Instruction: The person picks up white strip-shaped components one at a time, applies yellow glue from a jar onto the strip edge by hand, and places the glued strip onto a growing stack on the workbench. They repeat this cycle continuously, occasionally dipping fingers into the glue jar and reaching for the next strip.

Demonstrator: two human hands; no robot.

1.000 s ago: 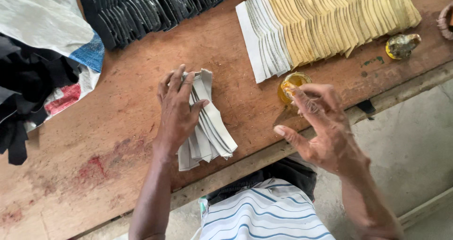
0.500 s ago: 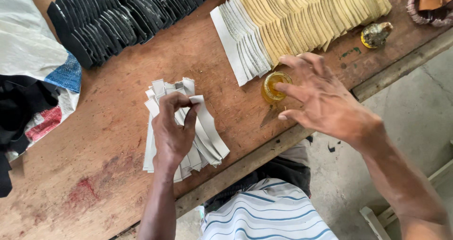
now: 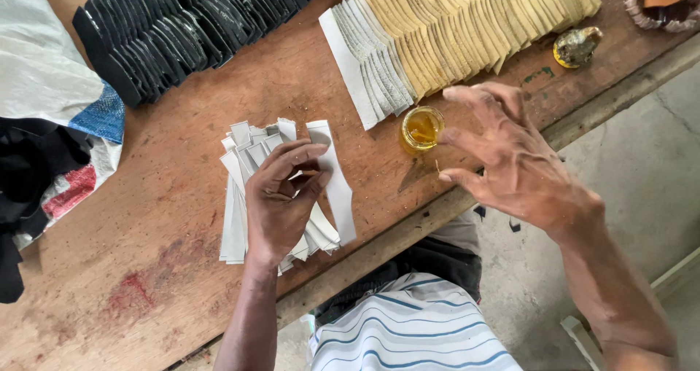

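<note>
A worn brown wooden desk (image 3: 182, 283) carries fanned black strips (image 3: 168, 28), yellow strips (image 3: 467, 28), white strips (image 3: 240, 211), a small jar (image 3: 421, 129) and a woven sack (image 3: 51, 72).

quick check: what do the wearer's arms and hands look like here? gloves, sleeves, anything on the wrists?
Both hands are bare: no gloves on the left hand or the right hand. Both forearms show bare up to the frame edge, with no sleeves, watch, bands or rings visible. The only clothing in view is a white shirt with blue stripes on the torso.
</note>
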